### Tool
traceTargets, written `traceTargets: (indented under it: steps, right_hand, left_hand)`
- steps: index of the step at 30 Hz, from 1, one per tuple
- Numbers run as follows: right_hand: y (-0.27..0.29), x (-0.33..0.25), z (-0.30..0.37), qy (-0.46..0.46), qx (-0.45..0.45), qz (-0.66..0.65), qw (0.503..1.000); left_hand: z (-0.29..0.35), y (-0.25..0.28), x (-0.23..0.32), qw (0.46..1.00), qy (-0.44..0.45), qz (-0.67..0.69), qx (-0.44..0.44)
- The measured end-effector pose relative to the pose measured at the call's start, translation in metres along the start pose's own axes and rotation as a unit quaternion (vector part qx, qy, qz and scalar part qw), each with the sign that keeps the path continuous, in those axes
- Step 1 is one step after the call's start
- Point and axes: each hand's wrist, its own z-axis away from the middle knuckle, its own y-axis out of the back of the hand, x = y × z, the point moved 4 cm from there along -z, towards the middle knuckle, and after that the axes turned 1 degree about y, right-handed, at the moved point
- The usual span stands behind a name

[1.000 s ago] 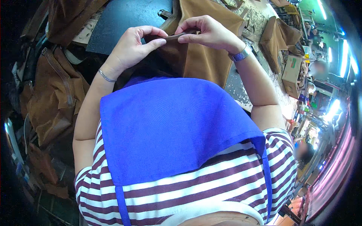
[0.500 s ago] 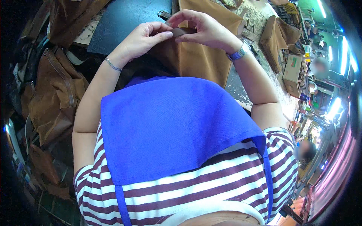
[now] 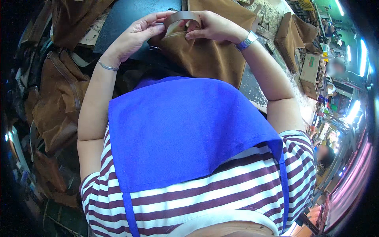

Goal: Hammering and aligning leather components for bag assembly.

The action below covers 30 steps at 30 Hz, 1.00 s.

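Nearest the camera, a blue apron bib (image 3: 189, 130) lies over a maroon-and-white striped shirt (image 3: 205, 197), filling the lower half of the view. Beyond it both forearms rise toward the workbench (image 3: 126, 15), elbows out, wrists drawn together at the top of the frame. The left forearm carries a thin bracelet (image 3: 107, 66); the right wrist carries a metal watch (image 3: 246, 40).

The left hand (image 3: 136, 33) is curled, its fingertips pinched on the near end of a brown strap loop (image 3: 182, 16). The right hand (image 3: 211, 25) is likewise closed, thumb and forefinger gripping the other side of the same loop where it meets the tan suede bag (image 3: 209, 55). The bag stands on the bench directly before the person, its upper edge held between the two hands.

Judgement: the step in hand appears to be shaping or seating the strap at the bag's top edge — the loop is bowed, not yet flat. The next move would call for a steady two-point pinch and an even pull, lest the strap twist.

Further off, more brown bags (image 3: 55, 98) are heaped at left, another tan bag (image 3: 292, 35) and a cardboard box (image 3: 310, 73) at right.
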Motion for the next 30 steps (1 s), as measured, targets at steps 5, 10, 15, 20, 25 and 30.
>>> traceTargets:
  steps: [5,10,15,20,25,30]
  right_hand:
    - [0.010,0.012,0.005,0.017,0.014,-0.031,0.999]
    - [0.028,-0.017,0.016,-0.001,-0.034,-0.223,0.974]
    - [0.032,-0.070,0.012,-0.197,-0.057,-0.178,0.962]
    - [0.026,-0.089,0.012,-0.141,-0.090,-0.008,0.986]
    - [0.012,-0.056,0.017,-0.088,-0.044,-0.057,0.994]
    - [0.005,-0.050,0.016,-0.121,-0.027,-0.079,0.989]
  left_hand:
    - [0.013,0.006,-0.009,0.993,0.028,-0.114,-0.020]
    - [0.015,0.005,-0.017,0.997,0.013,-0.071,-0.003]
    - [0.008,-0.008,-0.001,0.997,0.018,-0.074,0.017]
    - [0.003,-0.014,0.008,0.997,0.030,-0.069,0.018]
    - [0.002,-0.011,0.006,0.998,0.036,-0.045,0.016]
    - [0.001,-0.010,0.008,0.998,0.049,-0.049,-0.013]
